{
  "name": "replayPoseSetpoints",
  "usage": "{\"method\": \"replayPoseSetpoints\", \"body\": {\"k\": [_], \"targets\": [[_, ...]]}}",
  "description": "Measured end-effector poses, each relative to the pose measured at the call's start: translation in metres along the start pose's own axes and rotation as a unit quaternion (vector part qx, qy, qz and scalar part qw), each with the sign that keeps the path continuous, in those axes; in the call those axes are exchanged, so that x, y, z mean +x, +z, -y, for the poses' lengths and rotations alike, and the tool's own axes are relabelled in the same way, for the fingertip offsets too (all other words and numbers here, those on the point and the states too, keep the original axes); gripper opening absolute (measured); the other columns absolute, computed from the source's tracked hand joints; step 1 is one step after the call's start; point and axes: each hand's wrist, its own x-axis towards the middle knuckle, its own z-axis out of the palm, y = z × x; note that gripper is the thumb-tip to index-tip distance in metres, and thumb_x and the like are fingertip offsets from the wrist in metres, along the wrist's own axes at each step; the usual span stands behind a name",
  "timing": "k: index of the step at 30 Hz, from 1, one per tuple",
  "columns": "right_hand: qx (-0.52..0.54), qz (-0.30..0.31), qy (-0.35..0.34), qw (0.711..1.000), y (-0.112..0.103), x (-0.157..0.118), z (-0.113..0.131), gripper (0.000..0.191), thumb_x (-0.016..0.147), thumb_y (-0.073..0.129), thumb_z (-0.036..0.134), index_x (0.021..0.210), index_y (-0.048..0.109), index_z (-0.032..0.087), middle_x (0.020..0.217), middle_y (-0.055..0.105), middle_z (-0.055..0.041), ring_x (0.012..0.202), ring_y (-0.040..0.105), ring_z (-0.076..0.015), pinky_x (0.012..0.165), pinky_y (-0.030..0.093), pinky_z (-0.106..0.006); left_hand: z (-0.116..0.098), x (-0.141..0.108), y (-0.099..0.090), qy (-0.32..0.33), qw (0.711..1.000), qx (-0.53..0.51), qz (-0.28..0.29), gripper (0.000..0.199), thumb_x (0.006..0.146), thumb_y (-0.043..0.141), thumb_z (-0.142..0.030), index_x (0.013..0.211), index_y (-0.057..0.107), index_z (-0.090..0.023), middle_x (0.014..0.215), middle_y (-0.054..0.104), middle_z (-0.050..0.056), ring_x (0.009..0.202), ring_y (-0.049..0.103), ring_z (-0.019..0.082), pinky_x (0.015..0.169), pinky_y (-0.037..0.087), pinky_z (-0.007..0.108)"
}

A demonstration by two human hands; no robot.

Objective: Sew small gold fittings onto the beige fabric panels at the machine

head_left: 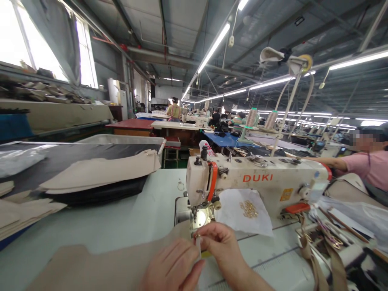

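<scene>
My left hand [174, 264] is closed, its curled fingers around the lower part of a narrow pale strip [199, 247] and over the edge of a beige fabric panel [112, 264]. My right hand [224, 244] pinches the top of that strip, where a small metal piece shows between the fingertips; its exact shape is too small to tell. Both hands are just in front of the needle of a white sewing machine [257, 176], whose lamp lights the needle plate. Right of the needle, a heap of small gold-coloured metal pieces [249, 209] lies on a white cloth [230, 218].
Stacked beige panels [103, 171] lie over black material at the left. Scissors [335, 242], straps and tools fill a tray at the right. Thread cones [251, 118] stand behind the machine. At the right edge a co-worker in a pink top [368, 169] reaches behind the machine.
</scene>
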Motion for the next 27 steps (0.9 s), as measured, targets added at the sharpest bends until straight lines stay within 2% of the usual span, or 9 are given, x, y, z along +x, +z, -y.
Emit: {"method": "replayPoseSetpoints", "body": {"k": [4,7,9,12,14,17,20,23,27], "targets": [[-0.047,-0.045,-0.038,0.997,-0.004,0.002,-0.006,0.013,0.055,0.076,0.021,0.063,0.067,0.017,0.059,0.067,0.0002,0.052,0.058,-0.0113,0.054,0.046,-0.022,0.007,-0.002,0.004,-0.019,1.000,-0.004,0.007,0.020,0.090,0.041,-0.012,0.087,0.060,-0.017,0.073,0.069,0.001,0.069,0.065,0.012,0.070,0.052,0.021],[-0.088,-0.065,-0.075,0.991,-0.008,0.004,-0.010,0.010,0.060,0.070,0.020,0.068,0.066,0.017,0.060,0.066,-0.0002,0.056,0.059,-0.0134,0.057,0.046,-0.024,0.011,-0.007,0.008,-0.125,0.991,-0.045,0.030,0.016,0.088,0.046,-0.020,0.085,0.061,-0.020,0.074,0.070,0.000,0.065,0.066,0.012,0.065,0.052,0.019],[-0.126,-0.074,-0.096,0.985,-0.010,0.004,-0.011,0.010,0.063,0.067,0.020,0.073,0.066,0.016,0.062,0.066,-0.0004,0.058,0.059,-0.0141,0.058,0.045,-0.024,0.013,-0.007,0.009,-0.224,0.967,-0.096,0.079,0.012,0.085,0.052,-0.025,0.082,0.063,-0.022,0.074,0.071,-0.002,0.064,0.066,0.013,0.062,0.052,0.019],[-0.203,-0.084,-0.125,0.967,-0.013,0.003,-0.012,0.011,0.068,0.064,0.019,0.078,0.067,0.017,0.066,0.064,-0.0007,0.062,0.058,-0.0140,0.060,0.045,-0.024,0.014,-0.001,0.009,-0.383,0.894,-0.173,0.154,0.012,0.080,0.057,-0.029,0.077,0.066,-0.023,0.071,0.071,-0.004,0.066,0.066,0.015,0.063,0.051,0.021],[-0.252,-0.071,-0.154,0.953,-0.014,0.002,-0.011,0.011,0.071,0.061,0.018,0.079,0.068,0.018,0.070,0.064,-0.0013,0.066,0.058,-0.0140,0.061,0.045,-0.023,0.015,0.003,0.011,-0.470,0.834,-0.230,0.175,0.015,0.079,0.056,-0.032,0.074,0.067,-0.022,0.070,0.070,-0.003,0.069,0.065,0.017,0.066,0.050,0.023],[-0.301,-0.042,-0.194,0.933,-0.012,-0.002,-0.006,0.012,0.074,0.060,0.017,0.080,0.071,0.020,0.074,0.062,-0.0021,0.069,0.057,-0.0139,0.062,0.045,-0.023,0.021,0.004,0.016,-0.564,0.739,-0.331,0.162,0.018,0.074,0.059,-0.035,0.072,0.065,-0.019,0.070,0.071,0.000,0.073,0.066,0.019,0.068,0.050,0.026],[-0.296,-0.025,-0.192,0.935,-0.013,-0.004,-0.003,0.015,0.078,0.058,0.021,0.083,0.072,0.021,0.074,0.062,-0.0023,0.070,0.057,-0.0140,0.063,0.046,-0.023,0.027,0.001,0.020,-0.624,0.657,-0.401,0.136,0.026,0.065,0.068,-0.041,0.072,0.062,-0.017,0.068,0.071,0.003,0.072,0.066,0.020,0.068,0.051,0.028],[-0.226,-0.022,-0.146,0.963,-0.014,-0.002,-0.006,0.015,0.078,0.061,0.029,0.082,0.072,0.020,0.072,0.064,-0.0017,0.068,0.058,-0.0138,0.064,0.046,-0.024,0.029,0.001,0.020,-0.652,0.614,-0.426,0.127,0.032,0.061,0.072,-0.044,0.071,0.061,-0.016,0.066,0.070,0.004,0.067,0.066,0.019,0.067,0.051,0.029],[-0.094,-0.028,-0.032,0.995,-0.015,0.005,-0.009,0.024,0.060,0.077,0.036,0.070,0.067,0.017,0.060,0.064,0.0011,0.054,0.057,-0.0116,0.057,0.047,-0.024,0.026,0.006,0.016,-0.668,0.589,-0.438,0.126,0.029,0.063,0.073,-0.040,0.071,0.060,-0.015,0.065,0.069,0.004,0.065,0.066,0.017,0.066,0.050,0.027]]}}
